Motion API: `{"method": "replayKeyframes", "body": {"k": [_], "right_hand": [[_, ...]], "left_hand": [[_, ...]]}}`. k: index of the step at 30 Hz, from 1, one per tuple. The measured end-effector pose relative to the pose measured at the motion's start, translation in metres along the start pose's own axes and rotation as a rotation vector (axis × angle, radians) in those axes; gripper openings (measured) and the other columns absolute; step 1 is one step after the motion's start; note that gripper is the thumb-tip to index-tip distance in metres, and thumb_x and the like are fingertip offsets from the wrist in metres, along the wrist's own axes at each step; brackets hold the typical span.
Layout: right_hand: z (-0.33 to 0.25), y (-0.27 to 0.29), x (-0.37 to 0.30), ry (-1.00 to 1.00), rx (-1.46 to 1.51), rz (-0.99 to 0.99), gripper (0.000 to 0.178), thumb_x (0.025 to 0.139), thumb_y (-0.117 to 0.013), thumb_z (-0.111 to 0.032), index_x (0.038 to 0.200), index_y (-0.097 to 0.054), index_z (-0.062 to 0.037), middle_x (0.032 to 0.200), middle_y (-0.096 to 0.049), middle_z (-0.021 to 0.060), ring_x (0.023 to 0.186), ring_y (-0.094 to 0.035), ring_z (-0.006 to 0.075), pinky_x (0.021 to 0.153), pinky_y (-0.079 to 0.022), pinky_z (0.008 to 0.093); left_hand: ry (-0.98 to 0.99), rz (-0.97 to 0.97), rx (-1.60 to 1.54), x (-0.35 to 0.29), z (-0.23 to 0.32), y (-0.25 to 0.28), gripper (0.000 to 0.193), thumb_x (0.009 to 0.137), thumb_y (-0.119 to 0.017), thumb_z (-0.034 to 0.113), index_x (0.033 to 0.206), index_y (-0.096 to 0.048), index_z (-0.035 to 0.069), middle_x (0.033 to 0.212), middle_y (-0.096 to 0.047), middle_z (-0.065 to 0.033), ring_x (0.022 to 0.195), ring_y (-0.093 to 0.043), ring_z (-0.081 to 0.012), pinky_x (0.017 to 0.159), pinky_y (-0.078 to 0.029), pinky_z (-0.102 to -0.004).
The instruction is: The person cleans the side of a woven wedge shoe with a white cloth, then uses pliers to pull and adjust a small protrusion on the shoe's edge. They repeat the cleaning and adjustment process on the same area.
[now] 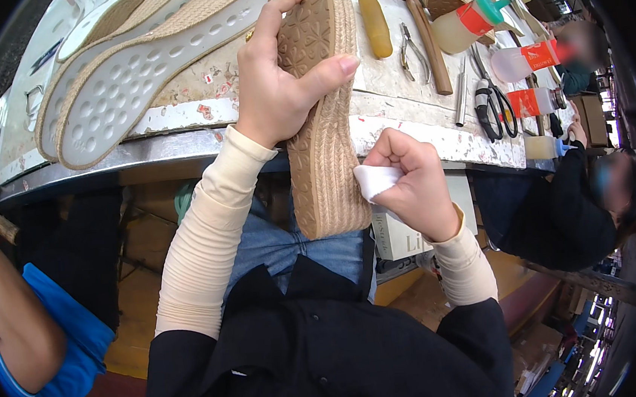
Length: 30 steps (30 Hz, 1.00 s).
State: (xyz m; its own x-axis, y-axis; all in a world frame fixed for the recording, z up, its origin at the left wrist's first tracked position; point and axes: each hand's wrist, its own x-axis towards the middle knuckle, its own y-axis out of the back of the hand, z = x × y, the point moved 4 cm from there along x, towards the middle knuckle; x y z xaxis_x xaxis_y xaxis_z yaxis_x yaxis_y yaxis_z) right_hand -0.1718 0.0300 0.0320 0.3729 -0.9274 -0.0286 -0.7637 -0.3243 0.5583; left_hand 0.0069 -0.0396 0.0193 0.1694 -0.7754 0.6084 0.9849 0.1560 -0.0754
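A wedge-shaped shoe sole [330, 160] stands upright before me, over the table's front edge. Its brown patterned tread faces left, and a woven tan rope band wraps its side. My left hand [271, 89] grips the upper part, thumb across the rope band and fingers behind the tread. In the curled fingers of my right hand [417, 186] is a folded white cloth [378, 181], held at the sole's lower right side. It seems to touch the rope band.
Pale-bottomed rope-edged soles [120, 95] lie on the worn white table [175, 119] at left. To the right are a yellow-handled tool [376, 27], pliers [413, 52], a hammer [430, 49], scissors [488, 104] and squeeze bottles [469, 25]. Co-workers sit at left [27, 337] and right [561, 211].
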Motion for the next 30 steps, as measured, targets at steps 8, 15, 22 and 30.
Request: {"method": "replayKeyframes", "body": {"k": [8, 15, 22, 30], "right_hand": [[-0.006, 0.004, 0.004, 0.043, 0.045, -0.114, 0.018, 0.079, -0.070, 0.000, 0.078, -0.052, -0.0021, 0.068, -0.057, -0.0023, 0.061, -0.049, 0.0019, 0.054, -0.039, 0.0183], [0.000, 0.010, 0.003, -0.110, 0.233, -0.051, 0.012, 0.075, -0.070, 0.000, 0.082, -0.060, 0.0000, 0.065, -0.058, 0.0007, 0.061, -0.053, 0.0056, 0.056, -0.043, 0.0217], [-0.014, 0.008, 0.006, 0.095, -0.084, -0.124, 0.006, 0.075, -0.067, 0.001, 0.081, -0.065, 0.0034, 0.073, -0.064, 0.0021, 0.069, -0.055, 0.0046, 0.063, -0.045, 0.0212], [-0.009, 0.011, 0.017, -0.095, 0.086, -0.212, 0.013, 0.068, -0.069, -0.003, 0.079, -0.066, 0.0039, 0.064, -0.062, 0.0093, 0.059, -0.059, 0.0124, 0.058, -0.048, 0.0272]], "left_hand": [[0.031, -0.020, -0.016, -0.002, -0.001, -0.002, 0.075, 0.070, -0.079, 0.032, 0.128, -0.048, -0.003, 0.101, -0.067, -0.0155, 0.091, -0.066, -0.0188, 0.083, -0.051, -0.0309], [0.110, -0.025, -0.094, -0.004, -0.006, -0.002, 0.075, 0.070, -0.078, 0.033, 0.128, -0.049, -0.004, 0.102, -0.067, -0.0159, 0.091, -0.066, -0.0192, 0.084, -0.051, -0.0310], [0.100, -0.026, -0.091, -0.003, -0.006, -0.002, 0.076, 0.069, -0.079, 0.033, 0.128, -0.049, -0.003, 0.103, -0.067, -0.0161, 0.093, -0.065, -0.0196, 0.085, -0.051, -0.0313], [0.076, -0.017, -0.054, -0.003, -0.006, -0.001, 0.074, 0.067, -0.080, 0.035, 0.125, -0.052, -0.003, 0.103, -0.067, -0.0175, 0.095, -0.066, -0.0224, 0.087, -0.050, -0.0324]]}}
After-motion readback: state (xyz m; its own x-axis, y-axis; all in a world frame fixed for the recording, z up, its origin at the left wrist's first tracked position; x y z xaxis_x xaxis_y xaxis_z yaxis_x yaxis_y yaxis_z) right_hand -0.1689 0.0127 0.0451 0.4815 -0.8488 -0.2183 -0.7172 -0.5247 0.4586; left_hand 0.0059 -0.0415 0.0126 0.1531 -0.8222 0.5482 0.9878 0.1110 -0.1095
